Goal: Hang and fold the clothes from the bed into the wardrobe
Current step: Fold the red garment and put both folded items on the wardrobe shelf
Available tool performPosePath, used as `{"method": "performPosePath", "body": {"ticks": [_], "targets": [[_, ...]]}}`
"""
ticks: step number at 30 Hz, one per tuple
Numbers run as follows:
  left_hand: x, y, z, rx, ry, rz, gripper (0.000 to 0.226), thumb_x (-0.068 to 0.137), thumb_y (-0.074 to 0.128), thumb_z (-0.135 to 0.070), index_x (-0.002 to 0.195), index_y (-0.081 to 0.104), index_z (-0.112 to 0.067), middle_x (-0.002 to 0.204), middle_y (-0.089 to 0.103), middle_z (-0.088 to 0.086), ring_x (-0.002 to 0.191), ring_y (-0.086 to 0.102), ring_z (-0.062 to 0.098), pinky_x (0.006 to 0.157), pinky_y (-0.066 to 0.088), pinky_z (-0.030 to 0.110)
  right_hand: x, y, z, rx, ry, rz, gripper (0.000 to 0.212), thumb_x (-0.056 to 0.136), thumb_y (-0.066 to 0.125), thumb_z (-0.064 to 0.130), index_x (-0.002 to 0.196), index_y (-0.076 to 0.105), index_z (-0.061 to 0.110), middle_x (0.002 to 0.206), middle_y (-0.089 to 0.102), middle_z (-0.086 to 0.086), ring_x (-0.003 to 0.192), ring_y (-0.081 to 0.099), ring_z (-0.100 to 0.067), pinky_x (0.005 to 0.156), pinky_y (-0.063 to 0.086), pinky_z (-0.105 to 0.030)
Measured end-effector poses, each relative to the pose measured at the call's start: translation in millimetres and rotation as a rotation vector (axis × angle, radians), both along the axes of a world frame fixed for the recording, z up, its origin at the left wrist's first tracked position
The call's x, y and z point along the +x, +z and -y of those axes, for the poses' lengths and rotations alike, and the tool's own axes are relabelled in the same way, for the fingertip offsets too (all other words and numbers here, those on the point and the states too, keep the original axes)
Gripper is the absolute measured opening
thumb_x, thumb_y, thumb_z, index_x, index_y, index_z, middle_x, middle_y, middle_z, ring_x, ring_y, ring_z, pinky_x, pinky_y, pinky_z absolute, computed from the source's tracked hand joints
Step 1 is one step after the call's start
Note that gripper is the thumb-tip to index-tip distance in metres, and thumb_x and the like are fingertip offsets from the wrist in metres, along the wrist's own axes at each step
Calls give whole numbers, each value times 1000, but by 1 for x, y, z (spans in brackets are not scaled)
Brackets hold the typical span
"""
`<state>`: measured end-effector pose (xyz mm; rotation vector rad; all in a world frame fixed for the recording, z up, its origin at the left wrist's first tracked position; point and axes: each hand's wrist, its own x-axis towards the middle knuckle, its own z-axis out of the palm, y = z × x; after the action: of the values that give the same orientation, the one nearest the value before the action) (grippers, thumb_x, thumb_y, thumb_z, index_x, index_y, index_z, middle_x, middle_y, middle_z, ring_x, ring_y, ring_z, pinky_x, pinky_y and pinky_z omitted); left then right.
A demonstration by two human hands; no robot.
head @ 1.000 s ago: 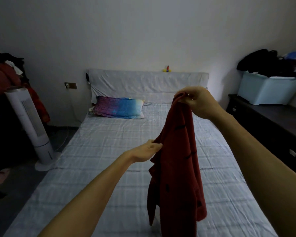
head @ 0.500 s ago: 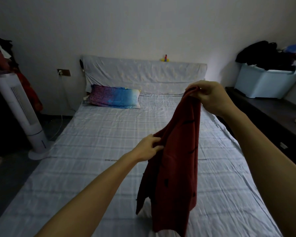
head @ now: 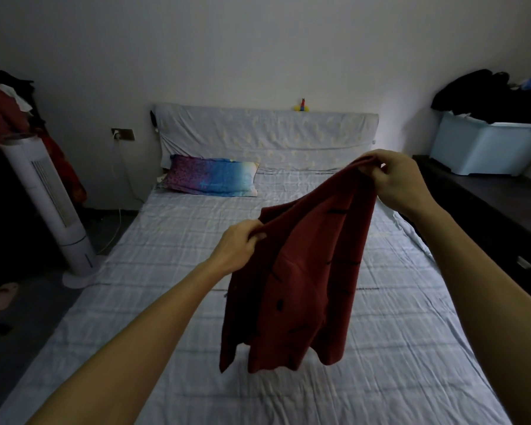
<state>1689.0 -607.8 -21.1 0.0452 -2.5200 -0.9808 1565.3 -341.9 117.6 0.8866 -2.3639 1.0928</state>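
Right grip (head: 393, 179) and left grip (head: 239, 248) each pinch the red shirt (head: 304, 286) above the bed (head: 166, 240), likely to spread it for folding.

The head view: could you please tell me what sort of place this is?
Most likely a bedroom: a bed with a pillow fills the view, a tower fan stands beside it, and a clothes-heaped bin sits on a dresser.

A dark red garment (head: 307, 271) with short black marks hangs above the checked bed (head: 154, 259), the right hand (head: 394, 182) pinching its top edge at one o'clock and the left hand (head: 238, 251) gripping a lower edge near centre. A purple-blue pillow (head: 212, 179) lies at eleven o'clock, a white tower fan (head: 56, 210) at nine, a pale blue bin (head: 485, 148) at two.
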Motion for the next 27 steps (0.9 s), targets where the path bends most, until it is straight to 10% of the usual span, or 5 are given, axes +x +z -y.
{"method": "performPosePath", "body": {"ticks": [15, 18, 22, 27], "targets": [[15, -4, 12, -87, 172, -37, 18, 79, 74, -32, 77, 59, -22, 78, 57, -6, 70, 52, 9, 65, 37, 20, 15, -8, 54, -127, 29, -56, 20, 88, 54, 7, 101, 68, 11, 102, 69, -7, 96, 60, -23, 88, 46, -36], [21, -15, -2, -28, 112, 8, 19, 85, 69, -25, 93, 53, -26, 80, 61, -5, 70, 59, 9, 64, 48, 27, 21, -9, 64, -121, 76, -54, 20, 87, 55, 7, 101, 68, 12, 103, 68, -7, 98, 60, -24, 90, 46, -39], [22, -27, -18, -2, 64, 94, 80, 85, 69, -20, 145, 20, -41, 82, 60, 1, 68, 59, 11, 68, 51, 21, 29, -16, 68, -96, 115, -68, 18, 87, 56, 8, 98, 68, 13, 102, 68, -5, 98, 60, -23, 90, 46, -38], [19, -33, -34, -23, -26, 116, 65, 87, 65, -19, 140, 29, -31, 117, 60, -7, 77, 55, -2, 72, 43, 10, 31, -23, 62, -69, 111, -60, 17, 87, 57, 10, 99, 69, 14, 104, 68, -6, 99, 60, -24, 90, 45, -40]]}}
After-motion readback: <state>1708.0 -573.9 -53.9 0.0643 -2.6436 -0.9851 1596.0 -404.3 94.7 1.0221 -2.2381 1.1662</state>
